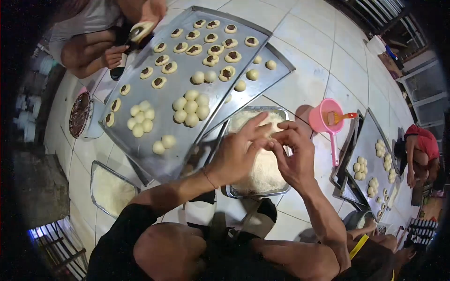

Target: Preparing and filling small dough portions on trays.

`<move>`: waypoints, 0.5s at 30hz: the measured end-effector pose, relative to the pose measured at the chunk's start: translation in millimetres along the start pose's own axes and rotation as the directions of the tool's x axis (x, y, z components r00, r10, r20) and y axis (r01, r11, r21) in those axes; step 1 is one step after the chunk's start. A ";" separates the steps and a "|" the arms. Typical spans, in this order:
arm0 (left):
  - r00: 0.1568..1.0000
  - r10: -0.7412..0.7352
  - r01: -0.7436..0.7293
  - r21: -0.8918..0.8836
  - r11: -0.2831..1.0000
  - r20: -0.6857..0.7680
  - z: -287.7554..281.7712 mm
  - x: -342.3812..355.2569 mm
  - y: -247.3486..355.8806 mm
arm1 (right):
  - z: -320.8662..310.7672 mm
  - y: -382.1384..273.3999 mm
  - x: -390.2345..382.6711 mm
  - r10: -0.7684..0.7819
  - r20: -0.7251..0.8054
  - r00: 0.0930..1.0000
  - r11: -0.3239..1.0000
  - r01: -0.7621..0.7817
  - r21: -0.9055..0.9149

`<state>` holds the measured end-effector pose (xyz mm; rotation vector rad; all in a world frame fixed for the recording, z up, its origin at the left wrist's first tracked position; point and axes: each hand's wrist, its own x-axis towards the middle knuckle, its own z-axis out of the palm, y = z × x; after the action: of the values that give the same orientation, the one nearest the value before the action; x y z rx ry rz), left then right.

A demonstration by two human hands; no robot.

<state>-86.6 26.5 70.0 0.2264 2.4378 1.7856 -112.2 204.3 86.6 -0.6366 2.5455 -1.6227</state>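
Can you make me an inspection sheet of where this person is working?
Surface: pale tiled floor.
Work items: large metal tray with dough balls and dough ovals topped with dark filling; metal pan of pale shreds.
Clutter: pink dipper with a brush in it.
Hands: left hand and right hand, fingertips close together over the pan; any held thing is hidden.
Cables: nothing seen.
Surroundings: person with spoon, upper left; somebody in red, right.

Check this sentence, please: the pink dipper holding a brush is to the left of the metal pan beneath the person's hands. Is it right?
Not quite: the head view shows the pink dipper holding a brush to the right of the metal pan, not the left. The rest is right.
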 end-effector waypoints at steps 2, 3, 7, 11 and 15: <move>0.985 0.131 -0.153 -0.211 0.966 -0.115 18.1 -1.0 -6.2 | 0.8 -2.0 2.8 0.020 -0.046 0.999 0.999 -0.018 0.038; 0.940 0.238 -0.320 -0.396 0.860 -0.242 20.0 -2.0 -7.7 | 3.1 -5.0 4.3 0.030 -0.067 0.997 0.998 -0.026 0.059; 0.993 0.006 -0.074 -0.562 0.824 -0.121 5.1 4.8 -12.5 | -0.5 -18.7 3.9 0.031 -0.001 1.000 0.982 -0.030 0.185; 0.999 0.011 -0.032 -0.463 0.886 -0.049 -2.6 1.1 -5.8 | -2.1 -11.7 2.0 0.061 0.006 0.998 0.964 -0.061 0.260; 0.991 0.100 -0.129 -0.393 0.910 -0.093 4.6 -1.0 3.2 | -4.0 -8.5 1.6 0.088 0.012 0.996 0.956 -0.088 0.280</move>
<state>-84.7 31.6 71.6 0.2749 2.0721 2.3277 -112.1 204.1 96.1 -0.4881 2.2441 -1.9003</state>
